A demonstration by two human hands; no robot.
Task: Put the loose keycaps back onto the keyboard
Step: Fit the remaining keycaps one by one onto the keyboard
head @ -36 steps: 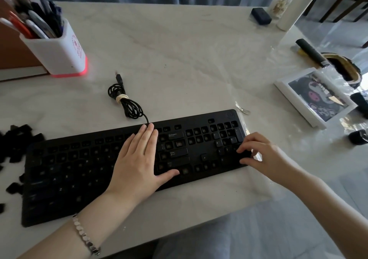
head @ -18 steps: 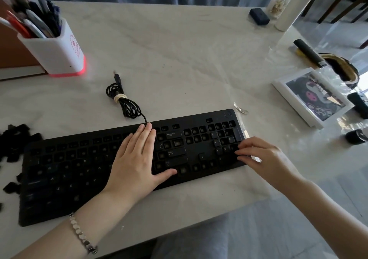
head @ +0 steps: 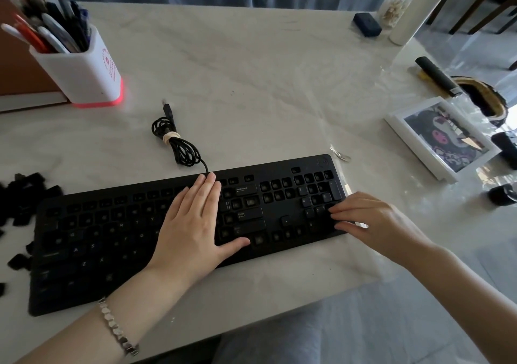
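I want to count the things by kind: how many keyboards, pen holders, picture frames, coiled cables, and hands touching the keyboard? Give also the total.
keyboard: 1
pen holder: 1
picture frame: 1
coiled cable: 1
hands touching the keyboard: 2 (left hand, right hand)
Total: 6

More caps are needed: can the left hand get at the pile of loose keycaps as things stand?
Probably yes. The left hand lies flat on the keyboard, holding nothing, and the loose keycaps sit uncovered beside its left end.
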